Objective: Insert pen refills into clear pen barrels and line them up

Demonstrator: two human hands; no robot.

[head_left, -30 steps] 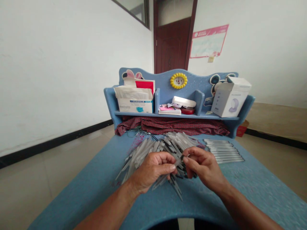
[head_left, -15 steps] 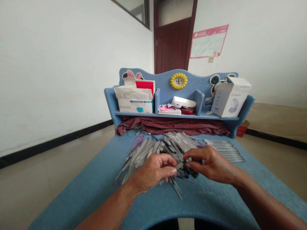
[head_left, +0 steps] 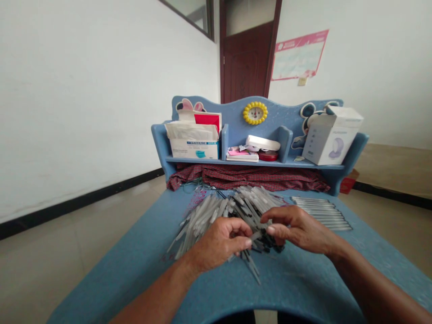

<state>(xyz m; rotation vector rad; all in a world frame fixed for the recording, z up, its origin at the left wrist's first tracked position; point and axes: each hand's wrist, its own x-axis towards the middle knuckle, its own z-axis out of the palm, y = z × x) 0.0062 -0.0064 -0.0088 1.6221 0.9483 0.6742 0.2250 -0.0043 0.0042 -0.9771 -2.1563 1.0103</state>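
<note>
In the head view, pinched a small translucent strip [head_left: 257, 235] between the thumb and forefinger of the left hand [head_left: 222, 240], with the free end toward the right fingertips. Curled the other left fingers in behind, partly hidden. Held the right hand [head_left: 302, 231] just across from there, thumb and forefinger slightly apart near the strip's far end; could not tell whether gripping that end or only hovering beside it, nor make out the remaining right fingers clearly.

Had both sets of fingertips over the near side of a loose heap [head_left: 202, 213] of translucent sleeves and dark-marked sticks, spread beyond and to the left of the left fingers and reaching up behind the right ones. Left a few stray sticks [head_left: 251, 266] poking out nearer than the left fingertips, on the blue desk [head_left: 135, 274]. Had a neat row of slim sticks [head_left: 322, 213] lying side by side past the right fingers, off to their right and apart from the heap.

Farther out from the fingers, saw a bunched plaid cloth [head_left: 249, 177] under a blue shelf [head_left: 278, 114]. Noted on it a mask box [head_left: 195, 149] beyond the left fingers, a red tin [head_left: 268, 156] roughly straight ahead of the right fingertips, and a white box [head_left: 332, 139] beyond the right hand.
</note>
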